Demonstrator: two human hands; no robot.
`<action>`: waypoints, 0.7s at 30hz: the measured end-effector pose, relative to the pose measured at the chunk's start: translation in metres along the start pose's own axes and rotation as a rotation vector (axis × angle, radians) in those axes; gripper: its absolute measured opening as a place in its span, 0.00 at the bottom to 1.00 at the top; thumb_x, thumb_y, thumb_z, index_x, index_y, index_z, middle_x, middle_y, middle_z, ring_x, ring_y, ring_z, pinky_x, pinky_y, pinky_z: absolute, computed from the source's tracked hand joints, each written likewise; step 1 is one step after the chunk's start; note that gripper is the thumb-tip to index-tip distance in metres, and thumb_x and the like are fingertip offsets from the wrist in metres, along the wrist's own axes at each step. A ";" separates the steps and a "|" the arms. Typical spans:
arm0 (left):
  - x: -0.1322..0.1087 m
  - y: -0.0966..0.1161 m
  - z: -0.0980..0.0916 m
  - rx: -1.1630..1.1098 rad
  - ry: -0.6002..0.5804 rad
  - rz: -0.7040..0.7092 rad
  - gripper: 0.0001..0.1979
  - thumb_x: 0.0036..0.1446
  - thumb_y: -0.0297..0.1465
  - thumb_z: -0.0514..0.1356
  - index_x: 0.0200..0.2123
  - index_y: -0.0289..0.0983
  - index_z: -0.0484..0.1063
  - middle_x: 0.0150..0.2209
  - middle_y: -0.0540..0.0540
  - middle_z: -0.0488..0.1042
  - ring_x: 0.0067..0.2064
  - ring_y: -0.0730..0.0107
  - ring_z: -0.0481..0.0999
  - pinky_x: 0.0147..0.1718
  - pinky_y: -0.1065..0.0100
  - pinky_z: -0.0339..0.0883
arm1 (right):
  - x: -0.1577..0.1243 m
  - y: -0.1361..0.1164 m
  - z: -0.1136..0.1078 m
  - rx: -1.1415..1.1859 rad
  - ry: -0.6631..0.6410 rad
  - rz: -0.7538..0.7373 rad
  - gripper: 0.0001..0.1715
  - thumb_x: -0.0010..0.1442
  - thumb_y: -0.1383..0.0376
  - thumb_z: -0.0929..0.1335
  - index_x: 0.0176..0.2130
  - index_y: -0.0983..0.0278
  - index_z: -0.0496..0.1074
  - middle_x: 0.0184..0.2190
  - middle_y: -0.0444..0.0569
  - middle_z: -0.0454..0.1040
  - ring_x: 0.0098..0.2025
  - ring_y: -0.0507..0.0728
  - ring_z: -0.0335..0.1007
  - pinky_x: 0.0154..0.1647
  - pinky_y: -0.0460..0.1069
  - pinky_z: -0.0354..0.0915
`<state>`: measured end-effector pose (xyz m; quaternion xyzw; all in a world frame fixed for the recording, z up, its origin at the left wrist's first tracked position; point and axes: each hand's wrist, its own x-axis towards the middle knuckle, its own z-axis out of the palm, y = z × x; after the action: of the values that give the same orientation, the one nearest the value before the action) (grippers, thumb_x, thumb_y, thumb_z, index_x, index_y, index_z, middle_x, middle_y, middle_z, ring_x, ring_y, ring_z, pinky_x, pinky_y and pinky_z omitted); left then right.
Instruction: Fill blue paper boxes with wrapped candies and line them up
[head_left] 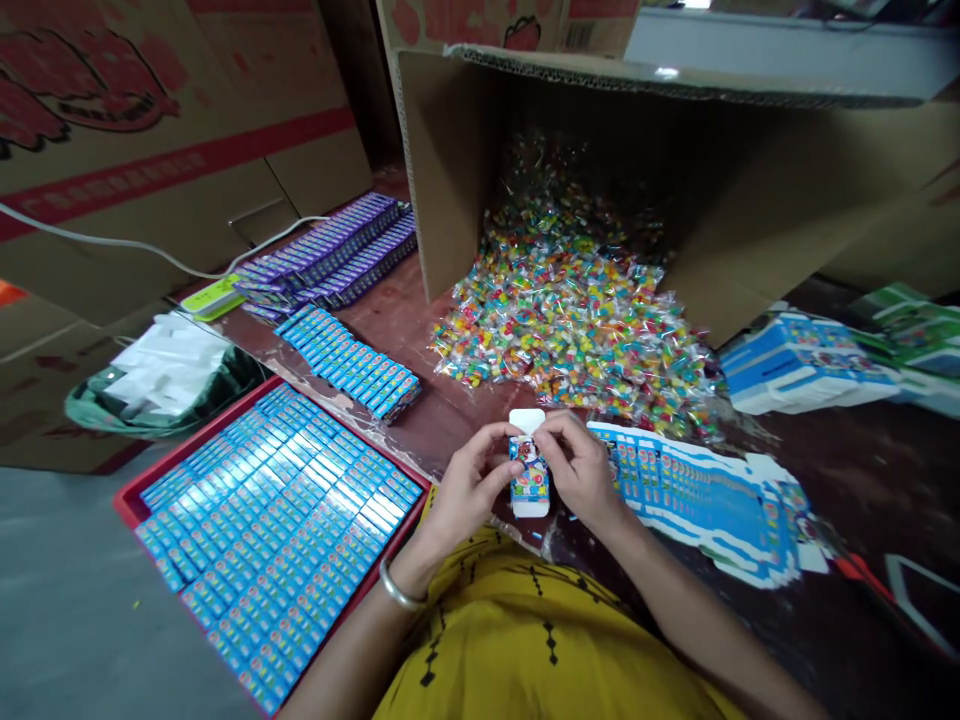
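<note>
Between both hands is a small blue printed candy box [530,480], upright, with white flaps showing at its top and bottom ends. My left hand [474,478] grips its left side, thumb across the front. At its upper right edge, my right hand [579,465] pinches near the top flap. Just right of my right hand lies a fanned row of flat blue box blanks [690,490]. Beyond the hands, a heap of small clear packets of colourful candy [577,320] spills from a cardboard box [442,170] lying on its side.
A red tray [127,505] full of closed blue boxes sits at the left. Behind it are a row of blue boxes [352,362] and stacked purple boxes [330,250]. A green bag [97,405] holds white pieces. More blue blanks [806,360] lie at the right.
</note>
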<state>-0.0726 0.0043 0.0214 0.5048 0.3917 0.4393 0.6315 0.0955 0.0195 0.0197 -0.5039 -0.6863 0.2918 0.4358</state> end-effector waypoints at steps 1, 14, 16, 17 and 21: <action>0.000 0.000 0.001 -0.015 0.015 0.004 0.15 0.59 0.31 0.61 0.49 0.38 0.67 0.41 0.45 0.73 0.38 0.69 0.74 0.38 0.70 0.68 | 0.002 -0.001 0.000 0.031 -0.003 0.004 0.09 0.65 0.60 0.64 0.33 0.59 0.68 0.40 0.50 0.72 0.43 0.59 0.70 0.44 0.53 0.66; -0.004 -0.001 0.001 -0.112 0.176 0.022 0.18 0.55 0.30 0.65 0.46 0.40 0.61 0.41 0.48 0.71 0.34 0.74 0.76 0.33 0.73 0.68 | 0.019 -0.008 -0.003 0.425 -0.154 0.214 0.13 0.55 0.57 0.73 0.32 0.61 0.69 0.33 0.46 0.72 0.36 0.55 0.70 0.39 0.50 0.67; -0.006 0.000 0.001 -0.056 0.193 0.033 0.17 0.56 0.30 0.64 0.46 0.40 0.62 0.42 0.47 0.72 0.36 0.72 0.77 0.36 0.71 0.69 | 0.022 -0.005 -0.005 0.414 -0.194 0.312 0.15 0.52 0.57 0.75 0.33 0.62 0.71 0.32 0.46 0.74 0.34 0.55 0.71 0.37 0.50 0.67; -0.006 0.000 0.001 -0.031 0.194 0.038 0.17 0.56 0.30 0.64 0.46 0.40 0.62 0.43 0.46 0.72 0.38 0.71 0.77 0.38 0.70 0.70 | 0.024 -0.004 -0.007 0.400 -0.209 0.342 0.16 0.51 0.56 0.75 0.33 0.62 0.72 0.31 0.46 0.74 0.33 0.55 0.71 0.36 0.50 0.66; -0.008 0.002 0.002 -0.002 0.166 0.025 0.19 0.55 0.30 0.64 0.48 0.40 0.62 0.45 0.45 0.73 0.39 0.69 0.77 0.41 0.68 0.71 | 0.031 -0.002 -0.013 0.394 -0.254 0.385 0.16 0.51 0.55 0.75 0.28 0.64 0.72 0.25 0.43 0.73 0.29 0.52 0.67 0.32 0.48 0.63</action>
<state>-0.0730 -0.0035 0.0243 0.4708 0.4361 0.4879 0.5917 0.1029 0.0474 0.0365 -0.4898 -0.5575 0.5573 0.3725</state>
